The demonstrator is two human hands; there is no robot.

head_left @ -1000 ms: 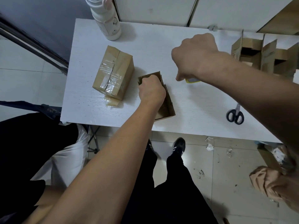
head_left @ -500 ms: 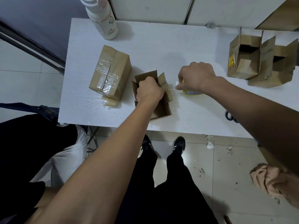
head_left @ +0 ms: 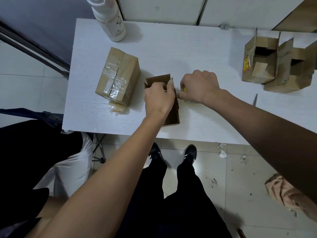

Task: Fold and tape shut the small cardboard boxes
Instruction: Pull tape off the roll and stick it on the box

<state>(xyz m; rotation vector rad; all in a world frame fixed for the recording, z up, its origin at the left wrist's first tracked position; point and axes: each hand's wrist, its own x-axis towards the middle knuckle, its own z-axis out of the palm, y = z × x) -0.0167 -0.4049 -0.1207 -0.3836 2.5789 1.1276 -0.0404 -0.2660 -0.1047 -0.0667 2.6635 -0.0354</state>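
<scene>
Left hand (head_left: 158, 97) clamped over the flaps of the open small cardboard box (head_left: 169, 112), near the front edge of the white tabletop (head_left: 171, 48). Right hand (head_left: 199, 86) just beside, fingers (head_left: 181, 95) curled, pinching tape from the yellow-cored tape roll (head_left: 187, 101). Taped box (head_left: 118, 77) left.

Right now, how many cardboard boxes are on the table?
4: a taped box at left, an open box under the left hand at centre, and two open boxes at far right.

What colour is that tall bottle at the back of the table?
The bottle is white with a small printed drawing, seen in the head view.
</scene>
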